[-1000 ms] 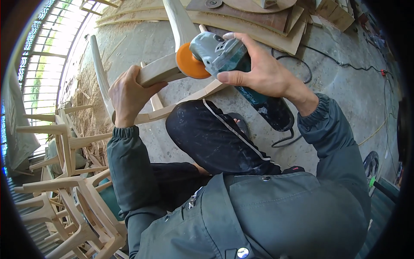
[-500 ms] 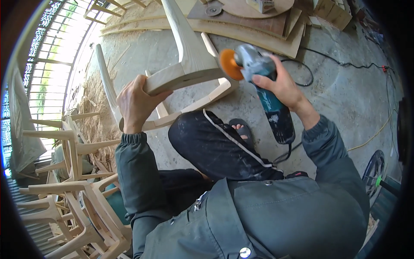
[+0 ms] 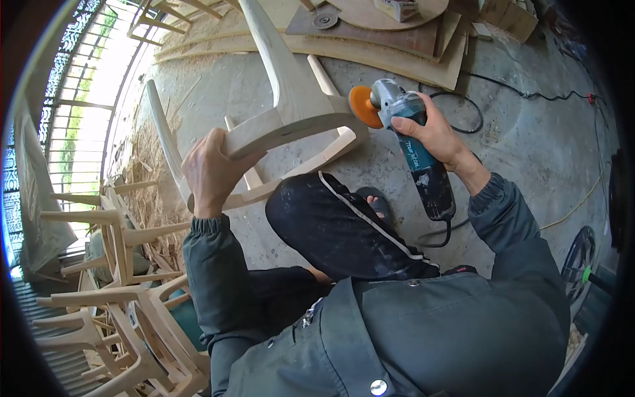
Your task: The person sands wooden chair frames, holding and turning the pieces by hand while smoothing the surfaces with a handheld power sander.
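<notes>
A pale wooden chair frame [image 3: 301, 109] lies tilted in front of me, its curved rail turned up toward me. My left hand [image 3: 215, 169] grips the rail's left end, thumb along the near edge and fingers over the top. In my right hand [image 3: 433, 132] is a teal and black angle grinder [image 3: 417, 155], held by its body below the grey metal head. Its orange disc [image 3: 365, 107] is beside the right end of the rail; whether they touch I cannot tell. My bent knee [image 3: 311, 205] in dark trousers is under the frame's lower rail.
Several wooden chair frames [image 3: 126, 298] are stacked at my lower left. Sawdust [image 3: 149, 198] and wood scraps lie along the left. Boards [image 3: 377, 56] and a loose disc [image 3: 325, 20] are at the back. A black cable [image 3: 509, 92] crosses the floor; a wheel [image 3: 577, 261] stands at right.
The grinder has shifted slightly right and down, and its disc looks less blurred. My left hand and the chair frame appear slightly lower and to the right, as the whole view has moved.
</notes>
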`<state>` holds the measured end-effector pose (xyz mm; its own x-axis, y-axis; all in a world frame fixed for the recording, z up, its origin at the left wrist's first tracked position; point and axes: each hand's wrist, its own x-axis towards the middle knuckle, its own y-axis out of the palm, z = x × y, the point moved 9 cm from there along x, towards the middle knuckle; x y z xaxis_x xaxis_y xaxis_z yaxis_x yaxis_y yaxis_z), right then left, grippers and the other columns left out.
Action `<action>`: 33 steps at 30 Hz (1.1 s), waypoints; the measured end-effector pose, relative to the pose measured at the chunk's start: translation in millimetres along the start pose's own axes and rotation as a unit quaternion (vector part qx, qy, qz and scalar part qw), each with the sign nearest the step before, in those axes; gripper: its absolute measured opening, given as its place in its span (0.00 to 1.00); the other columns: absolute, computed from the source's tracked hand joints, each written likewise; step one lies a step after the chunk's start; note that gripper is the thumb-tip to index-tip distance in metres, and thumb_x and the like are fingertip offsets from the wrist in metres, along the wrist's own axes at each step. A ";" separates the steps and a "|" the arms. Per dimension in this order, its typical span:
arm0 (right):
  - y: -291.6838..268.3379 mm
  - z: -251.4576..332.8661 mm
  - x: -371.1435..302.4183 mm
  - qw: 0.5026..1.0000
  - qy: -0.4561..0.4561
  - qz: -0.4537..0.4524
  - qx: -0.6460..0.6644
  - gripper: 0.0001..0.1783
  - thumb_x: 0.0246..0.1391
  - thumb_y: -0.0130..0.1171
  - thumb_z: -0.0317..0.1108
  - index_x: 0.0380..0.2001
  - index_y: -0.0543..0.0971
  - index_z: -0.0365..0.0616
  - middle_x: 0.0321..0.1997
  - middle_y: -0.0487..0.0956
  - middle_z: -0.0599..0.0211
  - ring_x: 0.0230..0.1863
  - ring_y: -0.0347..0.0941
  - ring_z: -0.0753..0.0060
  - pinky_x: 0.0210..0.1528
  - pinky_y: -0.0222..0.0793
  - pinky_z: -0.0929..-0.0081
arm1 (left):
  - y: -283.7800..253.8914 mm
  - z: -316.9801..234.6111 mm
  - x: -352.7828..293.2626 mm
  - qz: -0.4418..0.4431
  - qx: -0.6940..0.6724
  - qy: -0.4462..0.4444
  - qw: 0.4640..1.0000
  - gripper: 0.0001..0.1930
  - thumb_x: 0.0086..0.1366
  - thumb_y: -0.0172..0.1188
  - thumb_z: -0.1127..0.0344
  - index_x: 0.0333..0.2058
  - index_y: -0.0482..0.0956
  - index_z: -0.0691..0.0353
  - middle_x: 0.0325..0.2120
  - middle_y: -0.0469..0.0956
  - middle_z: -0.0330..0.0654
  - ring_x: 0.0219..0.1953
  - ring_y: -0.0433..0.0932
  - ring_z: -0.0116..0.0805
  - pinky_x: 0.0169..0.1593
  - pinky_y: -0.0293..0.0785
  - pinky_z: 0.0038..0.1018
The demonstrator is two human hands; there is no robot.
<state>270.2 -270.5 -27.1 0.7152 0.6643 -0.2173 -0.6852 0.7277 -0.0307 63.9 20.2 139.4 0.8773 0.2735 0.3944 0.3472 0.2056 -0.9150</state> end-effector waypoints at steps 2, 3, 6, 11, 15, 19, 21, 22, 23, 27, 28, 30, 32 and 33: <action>10.5 24.7 6.4 0.998 -0.049 0.015 -0.023 0.55 0.50 0.76 0.55 0.69 0.60 0.35 0.59 0.75 0.54 0.59 0.74 0.63 0.63 0.70 0.67 | 3.5 2.6 -3.4 0.013 -0.016 -0.010 1.000 0.30 0.43 0.83 0.42 0.24 0.73 0.57 0.21 0.76 0.41 0.26 0.79 0.41 0.32 0.73 0.37; 21.7 46.4 5.0 0.994 -0.095 0.031 -0.048 0.55 0.50 0.76 0.55 0.69 0.60 0.35 0.58 0.76 0.54 0.59 0.74 0.63 0.63 0.70 0.67 | 3.0 1.1 -6.0 0.020 -0.016 -0.008 1.000 0.30 0.43 0.83 0.42 0.24 0.73 0.57 0.21 0.76 0.41 0.26 0.79 0.41 0.32 0.73 0.37; 63.8 98.2 12.1 0.972 -0.150 0.107 -0.147 0.57 0.50 0.75 0.58 0.72 0.59 0.38 0.61 0.74 0.53 0.61 0.71 0.62 0.66 0.67 0.66 | 2.4 4.0 -5.0 0.028 0.002 -0.024 0.999 0.29 0.42 0.83 0.43 0.27 0.75 0.57 0.21 0.76 0.41 0.27 0.79 0.42 0.32 0.73 0.37; 61.8 86.7 13.9 0.973 -0.138 0.111 -0.147 0.56 0.50 0.74 0.59 0.71 0.59 0.41 0.60 0.74 0.51 0.62 0.70 0.59 0.68 0.64 0.66 | -1.2 10.1 -7.1 0.022 -0.018 -0.021 0.999 0.30 0.43 0.83 0.43 0.31 0.77 0.58 0.22 0.77 0.42 0.26 0.79 0.42 0.31 0.73 0.38; 16.8 8.0 2.3 0.995 -0.054 0.078 0.033 0.51 0.53 0.73 0.56 0.68 0.61 0.35 0.54 0.75 0.52 0.52 0.79 0.59 0.55 0.78 0.66 | 3.4 3.2 -0.6 0.033 -0.026 -0.017 0.999 0.30 0.45 0.82 0.43 0.31 0.77 0.59 0.23 0.80 0.46 0.27 0.81 0.45 0.33 0.75 0.38; 7.3 -70.9 2.8 0.980 0.105 0.014 0.169 0.40 0.56 0.72 0.47 0.63 0.64 0.40 0.42 0.77 0.59 0.26 0.79 0.70 0.22 0.80 0.72 | 5.1 6.6 -10.4 0.025 -0.007 -0.010 1.000 0.31 0.43 0.83 0.42 0.29 0.75 0.59 0.21 0.76 0.42 0.25 0.78 0.41 0.31 0.73 0.37; 16.0 -66.3 0.9 0.968 0.078 0.042 0.234 0.41 0.55 0.73 0.48 0.63 0.64 0.41 0.42 0.77 0.59 0.26 0.79 0.70 0.23 0.80 0.72 | 12.7 7.0 -2.9 0.025 -0.008 -0.012 1.000 0.31 0.42 0.83 0.41 0.28 0.75 0.58 0.21 0.76 0.42 0.25 0.78 0.41 0.31 0.73 0.37; 14.7 -57.3 -4.5 0.973 0.087 0.043 0.210 0.44 0.54 0.74 0.49 0.64 0.64 0.39 0.46 0.78 0.58 0.36 0.81 0.67 0.36 0.83 0.71 | 10.9 6.4 -4.2 0.035 0.008 -0.027 0.999 0.31 0.42 0.83 0.41 0.28 0.74 0.58 0.22 0.77 0.42 0.25 0.78 0.41 0.31 0.73 0.37; 18.0 -46.6 -11.0 0.971 0.097 0.042 0.215 0.44 0.54 0.74 0.49 0.64 0.64 0.39 0.46 0.78 0.58 0.36 0.81 0.67 0.36 0.83 0.71 | 10.4 6.6 -3.7 0.041 0.022 -0.037 0.998 0.31 0.43 0.83 0.41 0.27 0.74 0.58 0.22 0.77 0.42 0.25 0.78 0.41 0.31 0.73 0.37; 33.0 30.6 6.9 0.993 -0.051 0.098 0.045 0.53 0.51 0.75 0.56 0.68 0.61 0.37 0.55 0.75 0.54 0.55 0.75 0.61 0.59 0.74 0.68 | 5.5 9.9 -8.2 0.031 -0.006 -0.031 0.999 0.31 0.42 0.84 0.42 0.28 0.75 0.59 0.22 0.77 0.43 0.24 0.78 0.41 0.31 0.72 0.38; 34.0 34.7 6.8 0.992 -0.061 0.107 -0.020 0.55 0.50 0.75 0.58 0.69 0.60 0.36 0.58 0.73 0.53 0.60 0.72 0.60 0.64 0.70 0.67 | 6.8 8.1 -7.7 0.037 -0.008 -0.026 0.999 0.31 0.42 0.84 0.42 0.28 0.75 0.59 0.22 0.77 0.43 0.24 0.78 0.41 0.31 0.72 0.38; 31.3 9.3 5.4 0.994 -0.040 0.102 0.025 0.56 0.49 0.75 0.58 0.70 0.60 0.36 0.58 0.73 0.53 0.60 0.72 0.59 0.64 0.69 0.67 | 8.8 9.0 -4.5 0.047 -0.009 -0.043 0.998 0.30 0.42 0.84 0.44 0.29 0.76 0.59 0.22 0.77 0.43 0.24 0.77 0.41 0.31 0.72 0.37; 28.7 -15.2 5.4 0.990 -0.025 0.099 0.094 0.54 0.51 0.75 0.57 0.70 0.59 0.38 0.55 0.74 0.51 0.51 0.78 0.58 0.54 0.77 0.66 | 4.7 4.7 -1.2 0.040 -0.009 -0.024 0.999 0.30 0.43 0.84 0.44 0.29 0.76 0.60 0.22 0.77 0.43 0.23 0.77 0.40 0.31 0.72 0.36; 23.3 -24.9 4.7 0.990 -0.026 0.100 0.096 0.54 0.51 0.75 0.57 0.70 0.59 0.38 0.55 0.74 0.51 0.51 0.78 0.58 0.54 0.77 0.66 | 3.4 -0.9 1.3 0.035 -0.014 -0.001 0.999 0.30 0.44 0.84 0.44 0.29 0.76 0.60 0.21 0.77 0.42 0.23 0.76 0.39 0.31 0.72 0.35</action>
<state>254.1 -254.6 -53.0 0.5768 0.8030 -0.1498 -0.7791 0.5960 0.1947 66.5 20.5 136.7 0.8992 0.2876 0.3297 0.2943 0.1600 -0.9422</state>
